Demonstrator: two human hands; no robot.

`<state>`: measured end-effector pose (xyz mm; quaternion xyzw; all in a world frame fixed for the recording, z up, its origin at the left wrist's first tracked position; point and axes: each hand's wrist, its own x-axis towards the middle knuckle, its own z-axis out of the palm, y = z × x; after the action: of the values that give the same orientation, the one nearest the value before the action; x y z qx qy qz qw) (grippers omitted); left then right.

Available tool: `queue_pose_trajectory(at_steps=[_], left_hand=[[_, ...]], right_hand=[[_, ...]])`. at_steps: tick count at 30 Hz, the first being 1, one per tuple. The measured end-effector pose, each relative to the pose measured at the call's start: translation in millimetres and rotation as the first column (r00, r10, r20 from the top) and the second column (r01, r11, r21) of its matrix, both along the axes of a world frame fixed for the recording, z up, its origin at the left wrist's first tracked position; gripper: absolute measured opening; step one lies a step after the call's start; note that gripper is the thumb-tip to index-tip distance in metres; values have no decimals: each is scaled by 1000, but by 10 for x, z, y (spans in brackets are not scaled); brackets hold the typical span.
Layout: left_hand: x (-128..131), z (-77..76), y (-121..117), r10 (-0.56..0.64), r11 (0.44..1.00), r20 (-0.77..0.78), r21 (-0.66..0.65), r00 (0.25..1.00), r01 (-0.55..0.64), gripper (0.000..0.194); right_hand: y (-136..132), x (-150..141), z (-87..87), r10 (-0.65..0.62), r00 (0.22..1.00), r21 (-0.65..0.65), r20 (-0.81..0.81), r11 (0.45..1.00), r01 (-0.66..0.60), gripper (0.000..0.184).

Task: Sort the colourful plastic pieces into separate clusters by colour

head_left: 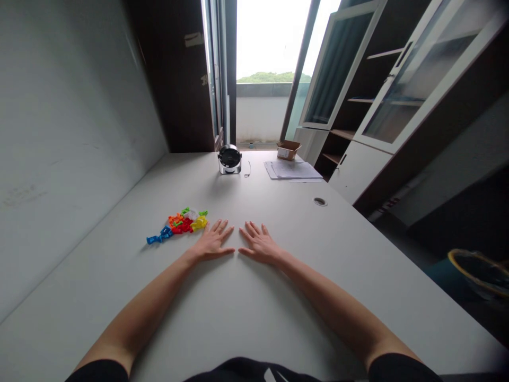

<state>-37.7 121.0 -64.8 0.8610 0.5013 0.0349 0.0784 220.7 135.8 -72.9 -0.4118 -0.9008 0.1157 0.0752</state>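
My left hand [212, 242] lies flat and palm down on the white desk [254, 297], fingers spread. My right hand [259, 244] rests the same way, its fingertips a short gap from the left hand's. Neither hand holds anything. Nearest to my left hand is a loose heap of small plastic toy pieces [177, 224] in blue, orange, red, yellow, green and white. Its yellow piece [199, 223] sits just beyond my left fingertips, apparently not touching them. A blue piece [158, 237] trails off toward the wall.
A round black-and-silver desk fan [229, 159] stands at the far end of the desk, beside a thin cable [248, 168]. Papers [293, 170] and a small cardboard box [288, 149] lie to its right. The desk has a grommet hole [320, 201], with a wall along its left side.
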Motion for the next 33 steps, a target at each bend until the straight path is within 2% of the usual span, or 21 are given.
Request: queue_pose_trajectory(at_steps=[3, 9, 28, 33], left_hand=[[8, 2, 0, 12, 1000, 8, -9, 1000, -12, 89], [3, -10, -2, 23, 1000, 39, -7, 999, -23, 90], [-49, -62, 12, 18, 999, 71, 28, 997, -20, 88], [-71, -55, -11, 2, 998, 102, 67, 995, -8, 81]], right_hand=[[-8, -1, 55, 6, 998, -5, 68, 1000, -6, 91], [-19, -17, 93, -8, 996, -17, 90, 1000, 9, 93], [20, -47, 4, -20, 996, 14, 90, 1000, 18, 87], [23, -31, 2, -26, 996, 22, 90, 999, 24, 85]])
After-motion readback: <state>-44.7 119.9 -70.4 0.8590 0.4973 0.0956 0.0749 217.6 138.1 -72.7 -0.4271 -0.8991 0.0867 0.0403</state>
